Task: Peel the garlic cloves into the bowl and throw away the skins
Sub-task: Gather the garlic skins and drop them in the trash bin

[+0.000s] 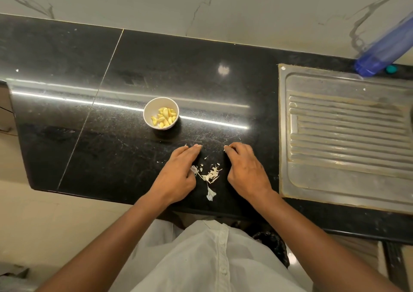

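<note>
Papery skins (210, 175) lie between both hands, touching the left hand (178, 171), whose fingers (192, 149) lie flat and together. The right hand (245, 168) is curled, perhaps pinching one.

Left hand (178, 171) flat, right hand (247, 171) loosely curled

I wear a loose white shirt (196, 260), lightly creased, with a stitched placket running down its front and small white buttons (222, 270) set along it. Its fabric looks thin and plain. My forearms (125, 231) are bare, as are my left hand (178, 173) and right hand (247, 171).
</note>
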